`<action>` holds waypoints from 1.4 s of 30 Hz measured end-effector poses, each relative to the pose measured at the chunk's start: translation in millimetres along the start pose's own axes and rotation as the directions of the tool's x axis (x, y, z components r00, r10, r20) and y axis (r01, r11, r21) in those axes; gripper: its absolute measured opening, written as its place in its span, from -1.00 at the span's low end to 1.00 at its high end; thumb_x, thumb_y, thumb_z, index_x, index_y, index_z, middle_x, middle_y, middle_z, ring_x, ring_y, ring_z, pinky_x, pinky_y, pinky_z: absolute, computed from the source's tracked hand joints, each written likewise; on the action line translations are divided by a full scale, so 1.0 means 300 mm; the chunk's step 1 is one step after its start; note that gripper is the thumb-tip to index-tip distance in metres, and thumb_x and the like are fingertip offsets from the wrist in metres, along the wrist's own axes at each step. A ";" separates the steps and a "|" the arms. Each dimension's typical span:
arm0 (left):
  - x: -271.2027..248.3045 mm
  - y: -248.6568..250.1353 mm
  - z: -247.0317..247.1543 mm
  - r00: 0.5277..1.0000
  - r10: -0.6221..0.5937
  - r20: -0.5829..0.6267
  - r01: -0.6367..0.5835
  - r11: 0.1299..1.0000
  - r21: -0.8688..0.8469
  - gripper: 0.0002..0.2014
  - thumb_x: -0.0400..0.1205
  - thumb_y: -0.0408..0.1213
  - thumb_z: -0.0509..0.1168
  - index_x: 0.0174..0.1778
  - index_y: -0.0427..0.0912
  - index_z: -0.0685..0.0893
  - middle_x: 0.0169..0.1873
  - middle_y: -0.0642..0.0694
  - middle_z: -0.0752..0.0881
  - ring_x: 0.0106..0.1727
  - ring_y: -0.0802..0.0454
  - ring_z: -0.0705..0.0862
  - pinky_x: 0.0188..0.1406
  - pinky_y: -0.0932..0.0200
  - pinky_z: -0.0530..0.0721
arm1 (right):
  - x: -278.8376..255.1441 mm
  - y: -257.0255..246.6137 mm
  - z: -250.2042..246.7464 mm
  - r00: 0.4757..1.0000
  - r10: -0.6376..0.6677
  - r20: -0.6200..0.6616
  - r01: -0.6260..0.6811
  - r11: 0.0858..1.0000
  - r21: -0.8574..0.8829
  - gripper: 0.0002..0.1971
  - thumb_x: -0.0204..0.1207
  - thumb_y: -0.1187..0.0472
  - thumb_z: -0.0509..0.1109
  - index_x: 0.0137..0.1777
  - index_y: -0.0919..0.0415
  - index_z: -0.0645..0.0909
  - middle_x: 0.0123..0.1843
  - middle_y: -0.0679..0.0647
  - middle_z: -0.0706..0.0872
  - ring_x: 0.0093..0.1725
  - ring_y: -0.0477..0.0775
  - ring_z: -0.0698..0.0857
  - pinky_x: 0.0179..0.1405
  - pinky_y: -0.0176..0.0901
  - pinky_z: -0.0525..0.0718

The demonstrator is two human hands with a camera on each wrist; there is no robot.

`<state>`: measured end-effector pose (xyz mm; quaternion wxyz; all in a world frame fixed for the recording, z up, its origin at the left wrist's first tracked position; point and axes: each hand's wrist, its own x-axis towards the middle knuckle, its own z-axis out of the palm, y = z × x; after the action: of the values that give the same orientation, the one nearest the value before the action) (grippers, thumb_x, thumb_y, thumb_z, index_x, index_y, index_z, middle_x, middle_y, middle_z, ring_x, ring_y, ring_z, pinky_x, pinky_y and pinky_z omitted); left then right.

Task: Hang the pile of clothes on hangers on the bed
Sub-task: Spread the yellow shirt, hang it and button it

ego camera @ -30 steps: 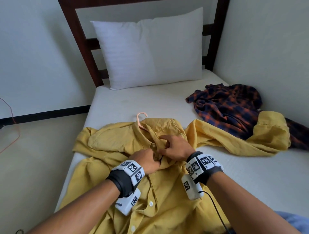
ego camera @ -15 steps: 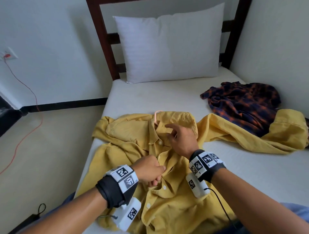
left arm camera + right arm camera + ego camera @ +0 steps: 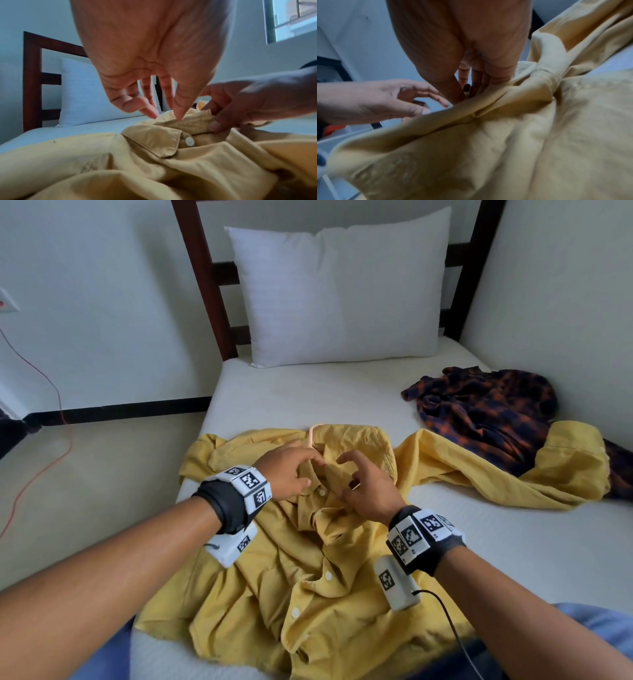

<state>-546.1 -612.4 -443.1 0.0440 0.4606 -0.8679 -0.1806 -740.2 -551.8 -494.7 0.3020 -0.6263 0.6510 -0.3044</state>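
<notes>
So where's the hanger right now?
In the head view, the pink hanger pokes its hook out of the yellow shirt's collar mid-bed, just beyond the left hand and below the white pillow.

No legible words, brand names, numbers or written labels are shown in any of the three views. The only printed signs are black-and-white square coded markers, carried on the white blocks of the band on the left wrist and of the band on the right wrist, with one more marker borne by each of the white camera units slung beneath the wrists; they hold pixel patterns, not characters that can be read. No tag or print can be made out on the yellow shirt, and nothing readable is shown in the two wrist views.
</notes>
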 end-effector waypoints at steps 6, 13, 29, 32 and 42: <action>0.094 0.036 0.055 0.982 0.074 0.176 -0.115 0.964 0.238 -0.66 0.54 -0.03 0.41 0.23 0.06 0.66 0.23 0.10 0.62 0.23 0.00 0.61 0.12 -0.01 0.64 | 0.022 0.010 -0.004 0.976 -0.085 -0.201 0.075 0.996 -0.053 -0.86 0.53 0.17 0.49 -0.02 -0.07 0.61 -0.15 -0.10 0.71 -0.16 -0.07 0.69 -0.23 -0.21 0.63; 0.124 0.020 0.034 0.985 0.031 0.167 -0.058 0.986 0.156 -0.87 0.67 -0.21 0.28 -0.14 0.02 0.71 -0.21 0.15 0.68 -0.12 0.11 0.67 -0.20 0.22 0.53 | 0.047 0.027 0.020 0.989 -0.102 -0.110 0.088 0.988 -0.126 -0.86 0.54 0.20 0.49 -0.02 -0.05 0.84 -0.06 -0.09 0.82 -0.07 -0.05 0.73 -0.05 -0.17 0.74; 0.056 0.009 -0.034 0.935 -0.112 -0.337 -0.010 0.940 -0.340 -0.92 0.57 -0.24 0.46 -0.13 -0.05 0.67 -0.15 0.01 0.66 -0.34 0.16 0.61 -0.25 0.29 0.55 | 0.031 -0.041 0.067 0.997 0.012 -0.071 0.028 0.845 0.534 -0.83 0.66 0.21 0.44 -0.11 0.28 0.77 -0.35 0.04 0.77 -0.39 -0.07 0.70 -0.30 -0.13 0.69; 0.035 0.015 -0.002 0.926 -0.212 -0.314 0.039 0.878 -0.477 -0.93 0.57 -0.26 0.46 -0.21 -0.04 0.72 -0.36 0.04 0.75 -0.37 0.14 0.72 -0.23 0.19 0.69 | 0.028 -0.045 0.067 0.998 -0.018 -0.068 0.050 0.864 0.501 -0.84 0.71 0.23 0.38 -0.11 0.21 0.70 -0.36 -0.03 0.72 -0.46 -0.18 0.64 -0.39 -0.26 0.63; 0.009 0.041 0.099 0.918 -0.357 -0.173 0.121 0.668 -0.734 -0.96 0.58 -0.28 0.47 -0.18 -0.13 0.78 -0.37 -0.04 0.80 -0.32 0.08 0.75 -0.27 0.17 0.73 | 0.031 -0.021 0.055 0.982 -0.189 0.002 0.180 0.938 0.296 -0.86 0.73 0.16 0.34 -0.05 0.10 0.68 -0.27 -0.06 0.72 -0.37 -0.18 0.64 -0.32 -0.27 0.66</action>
<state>-564.6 -600.2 -466.5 0.3258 0.5405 -0.6439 -0.4324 -723.7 -561.7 -500.3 0.3720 -0.6372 0.5321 -0.4154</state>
